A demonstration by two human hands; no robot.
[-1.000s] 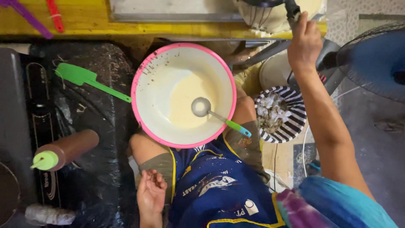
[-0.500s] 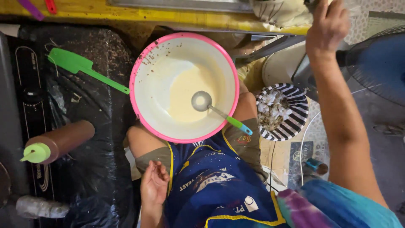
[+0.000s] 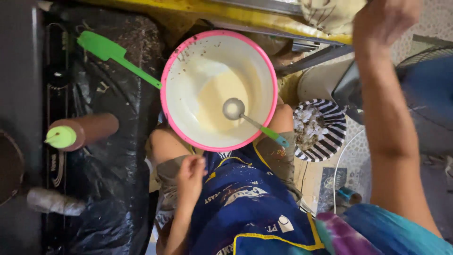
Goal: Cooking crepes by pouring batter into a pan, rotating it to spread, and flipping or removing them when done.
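Head view, looking straight down. What is the big round thing in the middle?

— That is a bowl (image 3: 179, 71). It is white inside and has a pink rim. It sits in the middle of the frame, a bit toward the top, on the person's knees.

— What is in it?

— Pale yellow batter (image 3: 222, 101), smooth and runny. It fills the bottom, and the white sides above it have little brown specks. A ladle (image 3: 234, 109) rests in it. The scoop is shiny metal and the handle end is green and blue, poking over the rim at the lower right.

— Where are the hands?

— The left hand (image 3: 191, 177) is at the lower middle, just under the bowl, on the blue apron (image 3: 245, 208). Its fingers are curled in and it holds nothing I can see. The right hand (image 3: 384, 21) is up in the top right corner, with the arm going down the right side. It reaches to something pale at the top edge. I cannot tell if it grips it.

— What else is close by?

— A green spatula (image 3: 111, 52) lies at the upper left, its handle touching the pink rim. A brown squeeze bottle (image 3: 82, 132) with a green cap lies on its side at the left. A striped black and white dish (image 3: 330, 130) with white bits sits just right of the bowl.
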